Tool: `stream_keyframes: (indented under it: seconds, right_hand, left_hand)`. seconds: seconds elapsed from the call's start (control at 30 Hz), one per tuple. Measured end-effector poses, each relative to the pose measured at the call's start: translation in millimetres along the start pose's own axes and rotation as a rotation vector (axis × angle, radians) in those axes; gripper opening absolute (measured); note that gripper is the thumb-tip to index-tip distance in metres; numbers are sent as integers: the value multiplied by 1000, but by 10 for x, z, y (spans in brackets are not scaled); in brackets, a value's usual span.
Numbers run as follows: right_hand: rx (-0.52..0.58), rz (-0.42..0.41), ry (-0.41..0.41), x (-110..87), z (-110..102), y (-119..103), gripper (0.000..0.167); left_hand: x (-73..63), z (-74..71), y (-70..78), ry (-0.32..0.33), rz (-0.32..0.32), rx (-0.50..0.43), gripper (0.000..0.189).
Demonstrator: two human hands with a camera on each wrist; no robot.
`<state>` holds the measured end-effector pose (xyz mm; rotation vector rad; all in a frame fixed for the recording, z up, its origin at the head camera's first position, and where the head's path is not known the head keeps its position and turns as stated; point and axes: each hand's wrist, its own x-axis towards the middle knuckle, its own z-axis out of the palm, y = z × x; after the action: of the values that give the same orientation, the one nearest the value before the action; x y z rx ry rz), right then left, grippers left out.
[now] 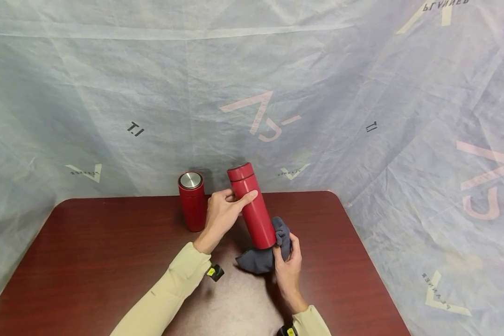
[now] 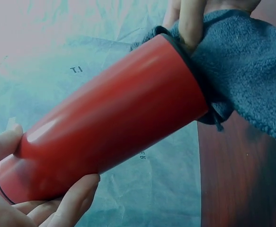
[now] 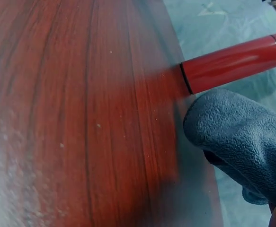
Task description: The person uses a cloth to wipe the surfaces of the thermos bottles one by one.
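Observation:
My left hand (image 1: 223,211) grips a red thermos flask (image 1: 257,212) around its upper body, thumb across the front. The flask tilts, its lid end up and to the left, its base down to the right. A dark grey cloth (image 1: 256,261) is in my right hand (image 1: 288,269), which presses it at the flask's base. In the left wrist view, the fuzzy cloth (image 2: 251,61) bunches around the base rim, with a finger of the right hand (image 2: 191,23) on it. Part of the cloth (image 3: 242,137) hangs loose in the right wrist view.
A second red thermos flask (image 1: 192,205) with a silver lid top stands upright to the left, near the back edge of the dark reddish wooden table (image 1: 109,261). Pale printed sheeting (image 1: 159,93) hangs behind the table and along its sides.

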<state>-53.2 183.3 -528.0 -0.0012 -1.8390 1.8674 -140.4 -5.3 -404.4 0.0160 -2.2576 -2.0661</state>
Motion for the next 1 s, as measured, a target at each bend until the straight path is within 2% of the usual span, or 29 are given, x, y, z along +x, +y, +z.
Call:
stream_keyframes:
  seconds: [0.23, 0.4, 0.63, 1.0]
  right_hand:
    - [-98, 68, 29, 4, 37, 4, 31]
    - [-180, 112, 42, 7, 51, 27, 24]
    - [-266, 147, -3, -13, 56, 44, 22]
    - [-302, 83, -44, -147, 80, -10, 22]
  left_hand:
    - [-11, 5, 6, 19, 12, -1, 50]
    - [-27, 7, 18, 8, 16, -25, 51]
    - [-34, 24, 29, 2, 17, -57, 51]
    - [2, 5, 25, 22, 49, -105, 52]
